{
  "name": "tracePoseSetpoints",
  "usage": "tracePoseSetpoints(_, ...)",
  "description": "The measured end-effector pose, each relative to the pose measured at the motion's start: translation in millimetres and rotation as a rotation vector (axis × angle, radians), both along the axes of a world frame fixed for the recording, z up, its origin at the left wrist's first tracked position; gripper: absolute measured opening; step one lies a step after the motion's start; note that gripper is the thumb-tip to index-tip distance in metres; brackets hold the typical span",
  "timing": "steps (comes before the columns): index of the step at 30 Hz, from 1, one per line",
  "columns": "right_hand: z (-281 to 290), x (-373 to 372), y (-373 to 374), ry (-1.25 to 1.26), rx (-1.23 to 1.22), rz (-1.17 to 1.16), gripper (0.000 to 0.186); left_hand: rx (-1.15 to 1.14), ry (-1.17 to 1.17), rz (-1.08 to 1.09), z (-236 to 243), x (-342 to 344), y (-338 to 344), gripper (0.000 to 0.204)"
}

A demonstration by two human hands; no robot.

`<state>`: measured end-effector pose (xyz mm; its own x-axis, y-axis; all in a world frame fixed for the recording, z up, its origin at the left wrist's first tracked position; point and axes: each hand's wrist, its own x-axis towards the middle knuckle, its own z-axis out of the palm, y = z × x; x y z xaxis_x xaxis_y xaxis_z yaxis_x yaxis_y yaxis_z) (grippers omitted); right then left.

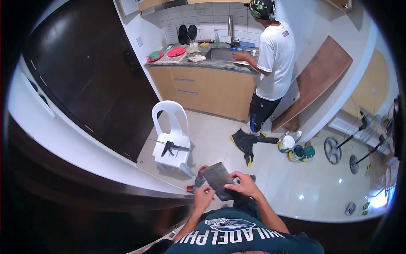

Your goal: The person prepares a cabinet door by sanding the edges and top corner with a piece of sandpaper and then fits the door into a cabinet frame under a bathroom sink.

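Observation:
In front of my dark green shirt, a dark grey sandpaper sheet [217, 178] with a brownish smear is held up at a tilt. My right hand [244, 185] grips its right edge, thumb on the face toward me and fingers behind. At the sheet's lower left edge is my left hand [204, 197], its fingers pinched together; whatever is between them is too small to make out. Beyond the sheet and to the left stands a white plastic chair [172, 127], with a black caulking gun [171, 148] lying on its seat.
A co-worker [277, 59] stands at the sink [222, 54]. Dark clothing [245, 144] lies on the floor by their feet, near several paint buckets [286, 144]. A brown board [317, 80] leans on the right wall. A dark door [89, 76] is at left.

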<state>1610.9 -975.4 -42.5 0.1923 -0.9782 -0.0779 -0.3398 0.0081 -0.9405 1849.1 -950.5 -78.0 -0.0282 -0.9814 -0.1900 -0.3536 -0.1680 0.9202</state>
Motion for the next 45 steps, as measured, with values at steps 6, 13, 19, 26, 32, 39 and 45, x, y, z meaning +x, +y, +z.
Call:
tracePoseSetpoints(6,22,-76,-79,0.046,-0.057,-0.059,0.049,-0.019,0.015,0.002,2,-96,-106,0.024)
tracePoseSetpoints(13,17,-159,-131,0.059,-0.061,-0.058,0.043,-0.118,-0.066,-0.081,-18,-168,-167,0.03)
tracePoseSetpoints(19,10,-217,-148,0.144,0.051,-0.265,0.042,-0.068,-0.038,-0.176,-5,-232,-223,0.02)
tracePoseSetpoints(26,15,-206,-127,0.233,-0.024,-0.353,0.038,-0.023,0.013,-0.387,-11,-248,-241,0.024)
tracePoseSetpoints(32,35,-166,-129,0.059,-0.031,-0.49,0.038,0.151,0.274,-0.434,-48,-206,-262,0.022)
tracePoseSetpoints(39,34,-190,-147,0.009,-0.008,-0.779,0.038,0.455,0.405,-0.858,29,-223,-362,0.038)
tracePoseSetpoints(45,25,-192,-132,-0.132,0.131,-0.939,0.034,0.326,0.171,-1.037,32,-269,-393,0.025)
